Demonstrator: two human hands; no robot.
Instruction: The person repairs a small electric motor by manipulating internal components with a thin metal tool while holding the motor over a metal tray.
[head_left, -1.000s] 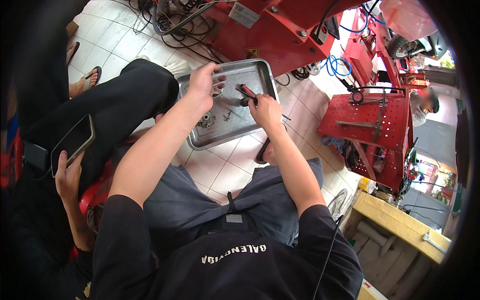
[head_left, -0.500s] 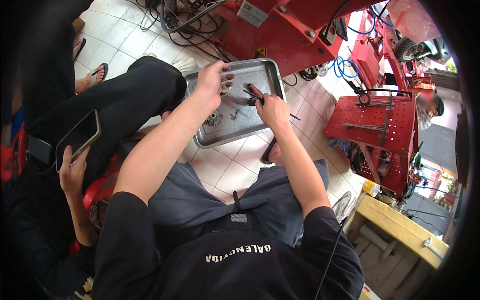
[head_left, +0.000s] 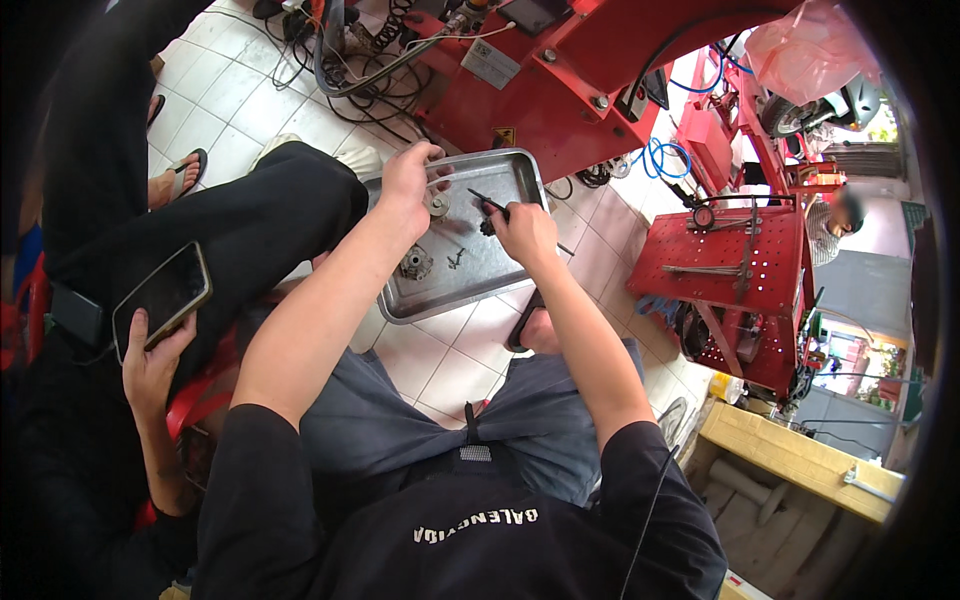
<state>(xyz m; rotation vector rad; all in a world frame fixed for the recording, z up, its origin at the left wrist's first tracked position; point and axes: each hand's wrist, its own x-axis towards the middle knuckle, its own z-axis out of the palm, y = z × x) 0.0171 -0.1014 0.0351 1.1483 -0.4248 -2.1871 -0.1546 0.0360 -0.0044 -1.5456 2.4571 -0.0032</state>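
A metal tray point(head_left: 505, 286) sits in front of me with a gear-like metal part point(head_left: 415, 262), a small round silver part point(head_left: 437, 203) and small bolts point(head_left: 455, 258) in it. My left hand point(head_left: 410, 185) is over the tray's left side, fingers apart and curved above the round part; whether they touch it is unclear. My right hand point(head_left: 525, 230) is closed on a slim dark tool point(head_left: 478, 195) at the tray's right side, with a dark lump below its fingers that I cannot make out.
A co-worker's hand point(head_left: 150, 355) holds a phone point(head_left: 165, 290) at left. Red machinery point(head_left: 540, 100) with cables and hoses stands ahead. A red perforated cart point(head_left: 720, 290), a distant person point(head_left: 830, 230) and a yellow beam point(head_left: 760, 440) are at right.
The tray and both hands appear somewhat lower in the picture, along with the surroundings. The tool in my right hand has tilted slightly, with less of its red part showing.
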